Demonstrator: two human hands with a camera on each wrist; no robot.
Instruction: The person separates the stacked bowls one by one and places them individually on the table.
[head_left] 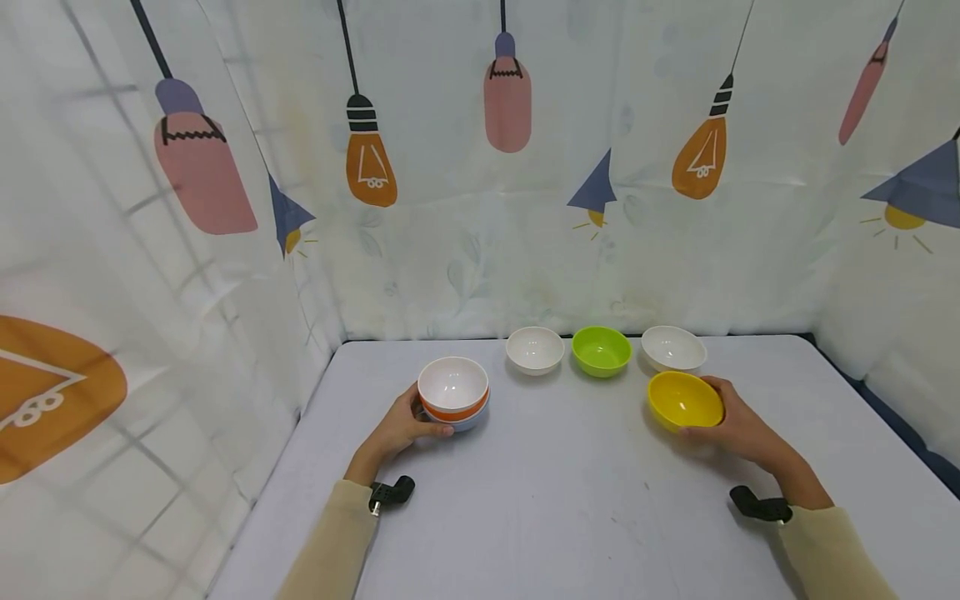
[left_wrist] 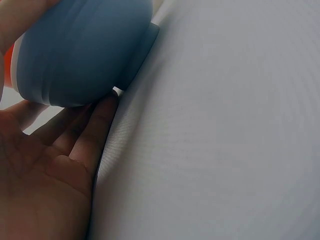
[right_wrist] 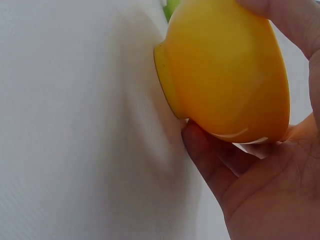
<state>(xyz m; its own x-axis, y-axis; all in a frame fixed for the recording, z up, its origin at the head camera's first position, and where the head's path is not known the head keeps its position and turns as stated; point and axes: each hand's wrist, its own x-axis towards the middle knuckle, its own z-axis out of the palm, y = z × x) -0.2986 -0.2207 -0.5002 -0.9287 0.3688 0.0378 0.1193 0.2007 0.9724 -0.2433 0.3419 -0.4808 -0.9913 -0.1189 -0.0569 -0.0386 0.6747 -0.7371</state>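
Note:
My left hand (head_left: 401, 429) holds a stack of nested bowls from its left side, thumb along the front. A white bowl (head_left: 453, 385) tops the stack, an orange bowl (head_left: 459, 415) shows as a band below it, and a blue bowl (left_wrist: 85, 55) is at the bottom, its foot close over the table. On the right, a yellow bowl (head_left: 684, 402) is gripped by my right hand (head_left: 738, 425), thumb at the near side and fingers round the right. In the right wrist view the foot of the yellow bowl stands over its shadow on the cloth.
Along the back edge of the white table (head_left: 555, 500) stand a white bowl (head_left: 535, 351), a green bowl (head_left: 602, 352) and another white bowl (head_left: 672, 348), the last just behind the yellow one. A patterned curtain (head_left: 465, 250) hangs behind and at the sides.

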